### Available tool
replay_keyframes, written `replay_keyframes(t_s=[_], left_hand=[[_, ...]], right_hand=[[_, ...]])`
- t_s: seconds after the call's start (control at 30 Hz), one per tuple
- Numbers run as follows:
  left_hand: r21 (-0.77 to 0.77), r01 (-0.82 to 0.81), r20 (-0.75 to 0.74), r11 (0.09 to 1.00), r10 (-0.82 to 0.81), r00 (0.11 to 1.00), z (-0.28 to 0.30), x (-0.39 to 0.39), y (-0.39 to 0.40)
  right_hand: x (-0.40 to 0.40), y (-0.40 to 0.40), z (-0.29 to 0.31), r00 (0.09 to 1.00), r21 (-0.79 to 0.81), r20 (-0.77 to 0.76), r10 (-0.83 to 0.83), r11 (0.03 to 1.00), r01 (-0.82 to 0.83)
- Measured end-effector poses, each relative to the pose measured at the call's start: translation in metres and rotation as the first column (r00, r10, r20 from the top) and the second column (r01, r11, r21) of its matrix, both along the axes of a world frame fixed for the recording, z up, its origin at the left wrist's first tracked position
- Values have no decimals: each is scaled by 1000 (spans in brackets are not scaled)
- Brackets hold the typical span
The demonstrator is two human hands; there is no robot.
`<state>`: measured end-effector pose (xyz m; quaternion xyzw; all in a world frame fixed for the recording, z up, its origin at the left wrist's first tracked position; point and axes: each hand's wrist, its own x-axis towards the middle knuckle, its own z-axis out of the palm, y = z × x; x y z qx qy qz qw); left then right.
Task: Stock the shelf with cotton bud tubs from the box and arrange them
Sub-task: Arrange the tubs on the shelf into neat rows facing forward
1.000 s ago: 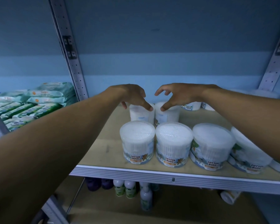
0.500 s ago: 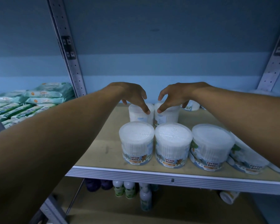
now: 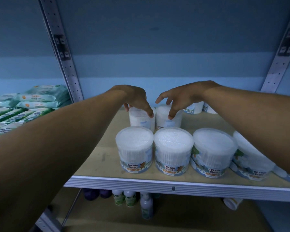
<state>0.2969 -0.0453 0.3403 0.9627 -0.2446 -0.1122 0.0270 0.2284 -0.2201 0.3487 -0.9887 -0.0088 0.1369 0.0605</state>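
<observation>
- While both bare forearms are stretched forward over the pale wooden shelf board (image 3: 97, 158), the left hand (image 3: 136, 99) is curved, palm down, over the lid of the back-left clear round cotton bud tub (image 3: 141, 119); its thumb tip is laid on the near rim and its fingertips are seen past the far rim, so the tub is gripped from above.
- The right hand (image 3: 179, 97) is arched over the back-right clear round cotton bud tub (image 3: 167, 118), at 3 o'clock of the first and touching it; the thumb tip is pressed on the lid, the other fingers are loosely spread and raised, and a full grip cannot be told.
- Four more clear tubs (image 3: 173, 153) labelled "COTTON BUDS", filled with white buds, are stood upright in a front row at 6 o'clock of the hands.
- Green wipe packs (image 3: 40, 99) are stacked at 9 o'clock.
- Small bottles (image 3: 124, 197) are stood on the lower shelf.
</observation>
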Motion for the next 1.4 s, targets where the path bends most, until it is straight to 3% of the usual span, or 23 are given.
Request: replay_keyframes(t_s=[0.17,0.43,0.73,1.1,1.2,1.4], left_hand=[[1,-1,-5,1000,1,1000,7,-4,2],[2,13,-111,1000,-13,994,13,-5,6],[-2,16,-57,1000,-16,998,9,-6,3],[20,-45,8,999,44,999,5,0,2],[4,-69,30,998,69,997,4,0,3],[-4,-8,-82,1000,8,997,4,1,3]], right_hand=[[-1,-6,6,1000,84,10,-16,996,15],[6,2,5,996,-40,43,-80,996,82],[11,5,0,997,-50,48,-68,996,71],[0,-9,-3,994,1,84,68,998,-69],[-1,-11,-1,992,28,125,16,999,-20],[2,-3,-7,990,-77,100,-96,992,104]])
